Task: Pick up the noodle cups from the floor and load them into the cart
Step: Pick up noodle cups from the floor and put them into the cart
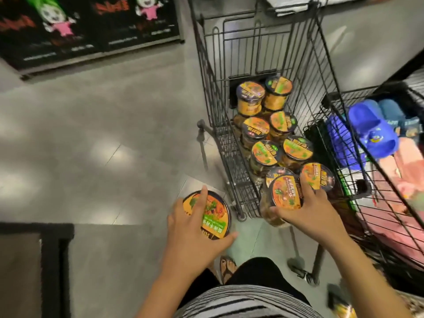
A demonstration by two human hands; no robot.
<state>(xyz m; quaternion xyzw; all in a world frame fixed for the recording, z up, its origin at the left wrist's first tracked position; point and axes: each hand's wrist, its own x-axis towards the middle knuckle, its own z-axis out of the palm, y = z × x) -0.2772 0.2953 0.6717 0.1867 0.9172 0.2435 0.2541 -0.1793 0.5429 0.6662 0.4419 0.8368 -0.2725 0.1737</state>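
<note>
Flanking the cart stands a basket of slippers.

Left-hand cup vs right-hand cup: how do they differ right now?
Place: the left-hand cup is over the floor outside the cart; the right-hand cup is at the cart's near end, by loaded cups. Pose: left-hand cup shows only its lid; right-hand cup tilts, showing its side. Shared: orange lids, black rims.
</note>
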